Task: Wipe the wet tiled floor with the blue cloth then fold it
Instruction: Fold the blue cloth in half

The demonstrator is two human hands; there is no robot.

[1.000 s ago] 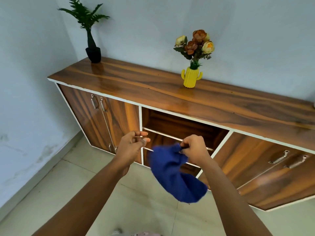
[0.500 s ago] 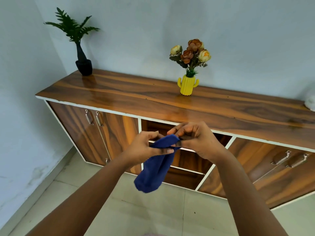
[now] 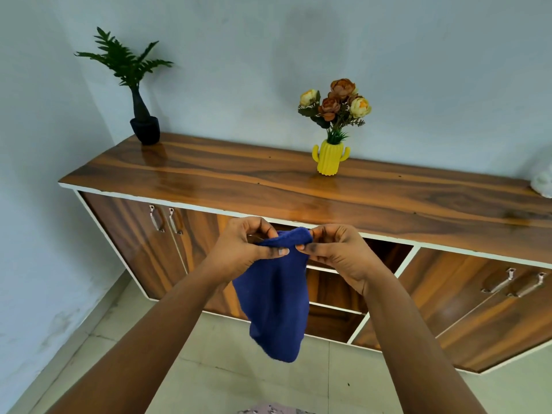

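The blue cloth hangs in the air in front of me, doubled over at its top edge. My left hand pinches that top edge on the left and my right hand pinches it on the right, thumbs almost touching. The rest of the cloth droops loosely down to a rounded end above the pale tiled floor. Both hands are held at chest height before the open middle shelf of the cabinet.
A long wooden cabinet stands against the wall, with closed doors left and right. On it are a black-potted green plant, a yellow cactus vase of flowers and a white object at the right edge.
My left hand has taken hold of the cloth's top edge beside my right hand. The cloth, first bunched under the right hand, now hangs straight between both hands, and my view has risen.
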